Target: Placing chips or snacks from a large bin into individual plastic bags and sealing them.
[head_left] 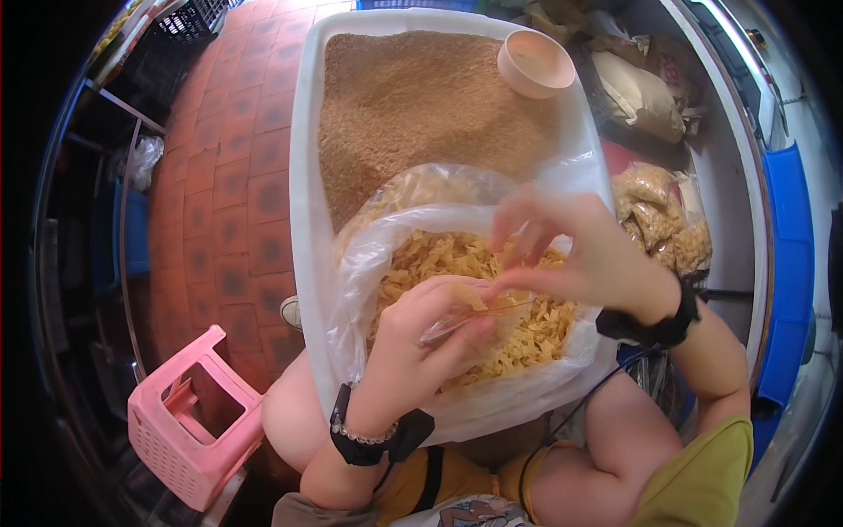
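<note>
My left hand grips a small clear plastic bag, which has a thin reddish line along its edge. A few pale yellow flakes show at the bag, partly hidden by my fingers. My right hand, blurred, is just above and to the right, its fingers apart and its thumb close to my left fingertips. No object shows between its fingers. Below both hands lies a large clear plastic bag with its mouth spread wide, full of dry yellow flakes. It rests in the near part of a white plastic tub.
Brown crumbs fill the tub's far part, with a pale pink bowl at its far right. Packed clear bags and a sack lie right. A pink plastic stool stands left on the red tiled floor.
</note>
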Available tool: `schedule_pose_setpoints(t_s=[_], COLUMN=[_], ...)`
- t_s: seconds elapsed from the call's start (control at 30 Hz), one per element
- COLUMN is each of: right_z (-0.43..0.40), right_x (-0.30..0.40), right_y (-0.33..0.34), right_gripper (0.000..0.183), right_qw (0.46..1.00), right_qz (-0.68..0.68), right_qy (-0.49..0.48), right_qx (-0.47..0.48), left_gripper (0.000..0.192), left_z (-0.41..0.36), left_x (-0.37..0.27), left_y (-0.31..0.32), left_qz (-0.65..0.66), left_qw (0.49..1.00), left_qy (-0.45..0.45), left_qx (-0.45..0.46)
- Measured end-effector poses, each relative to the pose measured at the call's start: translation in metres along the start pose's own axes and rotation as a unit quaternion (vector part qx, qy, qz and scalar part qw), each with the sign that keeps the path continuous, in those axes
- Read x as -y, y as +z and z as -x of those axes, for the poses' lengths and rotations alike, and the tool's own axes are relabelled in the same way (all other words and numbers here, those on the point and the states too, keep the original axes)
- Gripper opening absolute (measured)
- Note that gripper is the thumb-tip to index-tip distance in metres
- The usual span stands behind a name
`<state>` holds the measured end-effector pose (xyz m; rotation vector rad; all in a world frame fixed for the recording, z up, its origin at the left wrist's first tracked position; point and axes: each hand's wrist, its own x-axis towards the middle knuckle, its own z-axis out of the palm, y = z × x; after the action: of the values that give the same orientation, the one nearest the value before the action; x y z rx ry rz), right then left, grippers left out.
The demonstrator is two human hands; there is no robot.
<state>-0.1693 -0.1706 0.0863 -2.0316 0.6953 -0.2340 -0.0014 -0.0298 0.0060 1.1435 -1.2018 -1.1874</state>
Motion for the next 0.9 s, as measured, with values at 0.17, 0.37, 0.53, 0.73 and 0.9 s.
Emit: schedule_pose_setpoints(t_s=[0.17,0.37,0.53,0.73,0.9], right_z=[-0.053,-0.145,-0.172,-0.183,-0.186], right_x=[-0.030,-0.130,-0.177,-0.185,-0.189], right_y=[-0.025,-0.038,-0.016,-0.004,-0.009], right_gripper=[0.021,0.017,0.018,0.016,0.019], right_qw=[0.992,0.963,0.922,0.902,0.920], right_qz=[-0.072,0.215,0.292,0.324,0.271], right_qy=[0.050,-0.038,-0.061,-0.062,-0.011], right_qx=[0.089,-0.157,-0.245,-0.280,-0.285], left_gripper=[0.020,0.014,0.014,0.014,0.015], left_z=[-0.001,-0.006,-0.001,-0.002,-0.002], left_x=[-0.002,-0.004,-0.007,-0.003,-0.004], left_y=[-0.007,-0.012,-0.014,-0.013,-0.012], left_qz=[0.060,0.044,0.016,0.004,0.003], left_qw=[0.994,0.990,0.984,0.986,0.985], left_qy=[-0.092,0.025,-0.008,0.013,0.015], left_qx=[-0.006,0.132,0.176,0.167,0.172])
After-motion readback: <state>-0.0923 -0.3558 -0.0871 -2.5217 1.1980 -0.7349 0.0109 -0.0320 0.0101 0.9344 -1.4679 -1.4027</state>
